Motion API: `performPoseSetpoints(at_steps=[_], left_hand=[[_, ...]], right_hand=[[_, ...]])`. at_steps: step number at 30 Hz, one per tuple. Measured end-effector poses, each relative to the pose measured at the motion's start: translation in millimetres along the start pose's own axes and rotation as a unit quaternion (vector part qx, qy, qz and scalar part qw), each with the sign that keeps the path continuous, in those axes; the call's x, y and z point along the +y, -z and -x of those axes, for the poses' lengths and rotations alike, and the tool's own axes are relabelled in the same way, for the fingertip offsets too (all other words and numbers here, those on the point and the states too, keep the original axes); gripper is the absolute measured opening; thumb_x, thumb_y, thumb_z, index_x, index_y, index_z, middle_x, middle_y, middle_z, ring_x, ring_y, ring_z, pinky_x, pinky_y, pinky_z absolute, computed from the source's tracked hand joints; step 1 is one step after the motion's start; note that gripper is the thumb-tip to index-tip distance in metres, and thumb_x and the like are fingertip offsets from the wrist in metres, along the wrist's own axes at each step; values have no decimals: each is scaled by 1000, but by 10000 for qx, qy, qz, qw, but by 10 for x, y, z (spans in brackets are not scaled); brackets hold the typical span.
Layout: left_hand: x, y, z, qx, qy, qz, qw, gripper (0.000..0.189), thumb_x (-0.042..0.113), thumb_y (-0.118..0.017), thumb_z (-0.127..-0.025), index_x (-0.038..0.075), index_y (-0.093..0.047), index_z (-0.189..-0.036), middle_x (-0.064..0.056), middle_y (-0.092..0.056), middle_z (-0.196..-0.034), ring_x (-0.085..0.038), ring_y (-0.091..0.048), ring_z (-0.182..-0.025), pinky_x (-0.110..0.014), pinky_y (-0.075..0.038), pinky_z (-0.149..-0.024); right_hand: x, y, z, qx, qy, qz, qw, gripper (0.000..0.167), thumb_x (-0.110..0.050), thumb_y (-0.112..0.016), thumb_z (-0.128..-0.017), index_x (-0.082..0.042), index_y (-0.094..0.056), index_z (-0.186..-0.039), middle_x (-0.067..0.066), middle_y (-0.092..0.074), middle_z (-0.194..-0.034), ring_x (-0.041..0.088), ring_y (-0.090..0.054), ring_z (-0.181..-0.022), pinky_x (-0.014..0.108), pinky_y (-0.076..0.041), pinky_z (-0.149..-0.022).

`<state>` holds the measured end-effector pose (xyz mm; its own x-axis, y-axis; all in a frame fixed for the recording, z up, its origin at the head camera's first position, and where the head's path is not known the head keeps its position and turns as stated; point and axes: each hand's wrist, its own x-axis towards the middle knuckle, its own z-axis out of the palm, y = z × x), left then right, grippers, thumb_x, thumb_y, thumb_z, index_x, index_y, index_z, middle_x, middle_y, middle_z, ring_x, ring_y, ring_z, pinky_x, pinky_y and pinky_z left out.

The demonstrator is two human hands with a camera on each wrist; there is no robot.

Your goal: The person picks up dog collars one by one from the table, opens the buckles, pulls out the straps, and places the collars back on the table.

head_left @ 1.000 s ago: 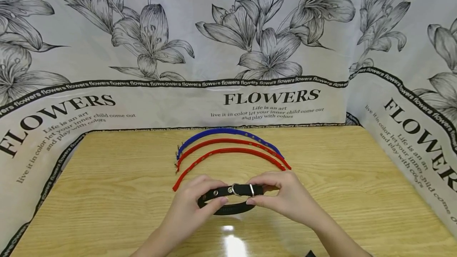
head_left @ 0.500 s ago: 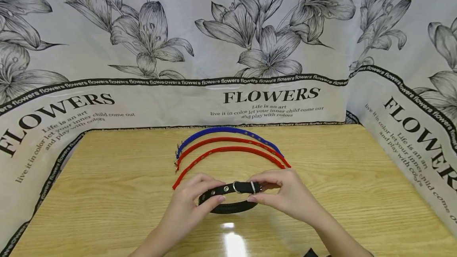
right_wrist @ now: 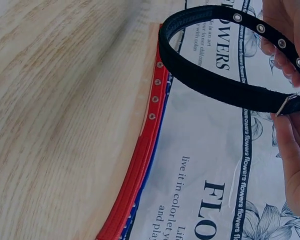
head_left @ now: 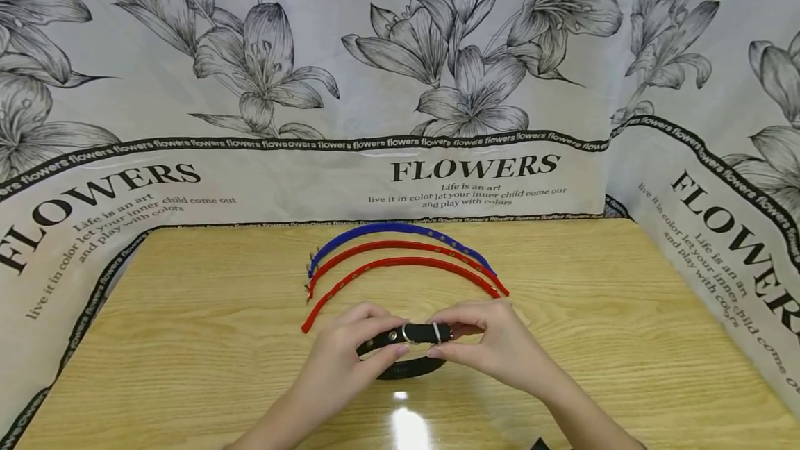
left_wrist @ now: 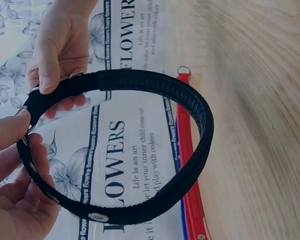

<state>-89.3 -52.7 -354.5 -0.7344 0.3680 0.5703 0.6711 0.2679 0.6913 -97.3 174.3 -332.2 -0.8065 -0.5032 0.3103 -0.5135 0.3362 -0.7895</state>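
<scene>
A black collar (head_left: pixel 409 369) with metal eyelets, a D-ring and a buckle is bent into a loop above the table. My left hand (head_left: pixel 352 347) pinches its eyelet part between thumb and fingers. At the buckle side, my right hand (head_left: pixel 494 339) pinches the strap beside the metal frame. The left wrist view shows the collar (left_wrist: pixel 185 175) as a wide ring with both hands on one side of it. In the right wrist view the buckle (right_wrist: pixel 288 104) sits near my right fingertips. How far the strap end runs through it is partly hidden by fingers.
Behind the hands lie two red collars, a nearer one (head_left: pixel 406 262) and a farther one (head_left: pixel 400 245), each curved in an arc. A blue collar (head_left: pixel 387 228) curves behind them. The wooden table (head_left: pixel 187 339) ends at a flower-printed cloth (head_left: pixel 300 186) at the back and sides.
Both hands still grip the black collar. My left hand has shifted slightly right toward the right hand, and fewer eyelets show between them.
</scene>
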Motion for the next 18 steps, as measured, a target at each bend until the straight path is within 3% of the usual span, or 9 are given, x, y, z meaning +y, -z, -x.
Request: performPoseSetpoints(at_steps=[4,12,14,18], left_hand=[[4,23,-12,-47,309,29,9995,20,7,-78,-74,8,-72,-93,7,-63,-90,-8,-59,-79,-21,-49,-63],[2,92,7,-55,561,-110,9984,20,10,-79,-73,11,-72,-93,10,-62,-90,-5,-57,-79,-22,-48,-63],[0,96,7,-100,526,-147,9985,21,11,-78,-74,11,-72,-95,9,-63,-90,-5,-57,-80,-22,-48,-64],[4,79,-18,-191,134,-505,9985,25,8,-78,-75,10,-70,-98,6,-66,-88,-4,-57,-76,-20,-47,-62]], right_hand=[[18,20,3,32,-76,31,10000,23,-14,-76,-78,-5,-70,-98,2,-70,-89,9,-65,-75,29,-55,-67],[22,59,8,76,-96,-31,9999,23,-13,-76,-77,-4,-70,-98,3,-70,-89,10,-65,-75,27,-55,-66],[17,65,8,83,-112,-55,9999,23,-13,-76,-77,-3,-70,-98,4,-70,-89,10,-65,-75,27,-55,-66],[6,70,4,61,-188,-47,9998,24,-14,-75,-78,-3,-70,-99,3,-70,-89,10,-65,-75,27,-55,-67]])
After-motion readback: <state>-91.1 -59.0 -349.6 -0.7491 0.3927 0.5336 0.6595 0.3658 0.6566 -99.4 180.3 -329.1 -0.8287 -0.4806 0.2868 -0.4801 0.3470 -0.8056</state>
